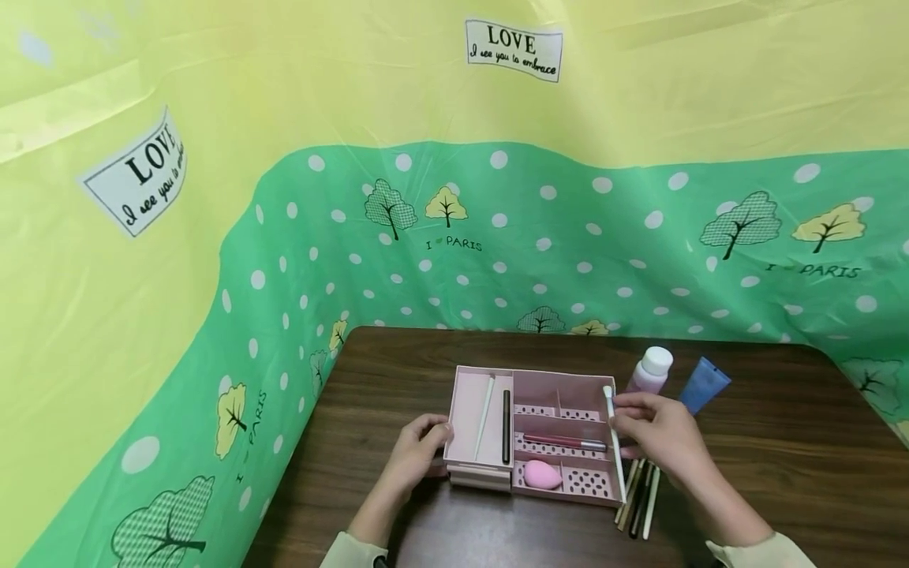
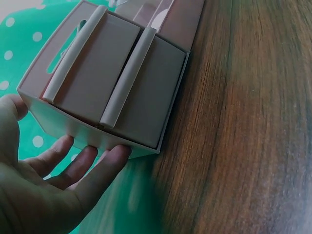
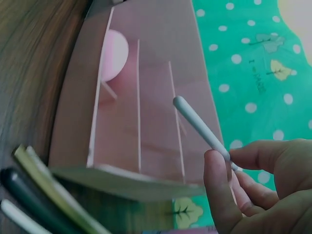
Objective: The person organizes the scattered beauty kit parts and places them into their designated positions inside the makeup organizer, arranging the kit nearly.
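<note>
- Yellow-and-green fabric backdrop [image 1: 412, 118] with white dots [image 1: 499, 160], printed trees [image 1: 389, 209]
- 2 "LOVE" panels [image 1: 514, 50] on its yellow part
- Dark wood-grain table [image 1: 774, 426], shiny near the front

Head view is running bright; desk [image 1: 465, 525] is catching pale glare nearside; wrist views are looking dimmer, softer.

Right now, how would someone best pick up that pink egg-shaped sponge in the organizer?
Probably from straight above, pinching the pink sponge across its rounded middle. It lies low in a compartment of the pink organizer nearest the person; walls hem it in at the sides, but the top is open.
</note>
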{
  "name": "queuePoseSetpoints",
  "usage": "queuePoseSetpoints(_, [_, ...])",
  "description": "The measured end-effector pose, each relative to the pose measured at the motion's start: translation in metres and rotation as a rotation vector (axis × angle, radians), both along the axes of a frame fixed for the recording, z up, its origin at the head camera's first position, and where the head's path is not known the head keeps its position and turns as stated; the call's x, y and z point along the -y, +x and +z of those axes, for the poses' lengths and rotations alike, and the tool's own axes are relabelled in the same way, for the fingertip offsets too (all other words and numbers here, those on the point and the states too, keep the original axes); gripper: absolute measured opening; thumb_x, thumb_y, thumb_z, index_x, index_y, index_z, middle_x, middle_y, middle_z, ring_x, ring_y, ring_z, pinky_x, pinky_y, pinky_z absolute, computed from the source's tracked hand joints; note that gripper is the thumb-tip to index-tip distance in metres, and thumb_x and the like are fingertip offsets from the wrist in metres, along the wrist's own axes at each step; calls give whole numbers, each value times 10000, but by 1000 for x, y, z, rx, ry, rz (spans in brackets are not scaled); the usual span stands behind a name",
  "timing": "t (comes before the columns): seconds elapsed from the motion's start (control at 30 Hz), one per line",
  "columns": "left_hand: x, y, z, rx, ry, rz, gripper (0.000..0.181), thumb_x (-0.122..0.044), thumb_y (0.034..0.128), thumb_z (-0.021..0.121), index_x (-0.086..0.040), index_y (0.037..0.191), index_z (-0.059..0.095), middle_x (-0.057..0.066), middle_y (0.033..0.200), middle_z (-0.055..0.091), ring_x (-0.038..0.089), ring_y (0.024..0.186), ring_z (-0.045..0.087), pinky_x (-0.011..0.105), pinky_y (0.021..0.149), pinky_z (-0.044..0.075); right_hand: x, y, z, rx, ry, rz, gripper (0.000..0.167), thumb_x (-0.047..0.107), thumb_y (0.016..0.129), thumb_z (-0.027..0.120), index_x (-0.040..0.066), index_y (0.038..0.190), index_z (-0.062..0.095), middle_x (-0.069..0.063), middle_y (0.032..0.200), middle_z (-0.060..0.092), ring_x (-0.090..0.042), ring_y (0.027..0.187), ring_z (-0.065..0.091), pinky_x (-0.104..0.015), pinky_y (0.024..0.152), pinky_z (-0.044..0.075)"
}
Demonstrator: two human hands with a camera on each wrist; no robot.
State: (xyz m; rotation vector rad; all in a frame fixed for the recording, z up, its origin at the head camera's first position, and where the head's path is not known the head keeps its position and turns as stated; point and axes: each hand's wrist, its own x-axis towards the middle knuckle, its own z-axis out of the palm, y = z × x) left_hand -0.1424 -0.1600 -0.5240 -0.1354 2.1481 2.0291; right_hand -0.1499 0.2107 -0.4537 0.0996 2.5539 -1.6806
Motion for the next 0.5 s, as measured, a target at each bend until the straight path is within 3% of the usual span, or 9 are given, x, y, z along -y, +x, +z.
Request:
queuePoseSetpoints(0.37, [4,-1,8,16,24,-34,449,-252,953,643,29,1303,630,162,1206,647,295,1100,646,454,687,648,35,-10,9,16,-119,28,441,18,928,682,-116,1331,563,-247,1100,686,-186,737,720,-424,649,650])
queuePoseSetpoints(0.5, [2,-4,10,22,34,-40,438,-228,948,658,25,1305,637,140,1164,649,261,1019,664,439,688,648,46,-13,12,13,-154,50,440,20,934,681,-116,1335,562,-270,1115,688,-227,734,737,-413,649,650])
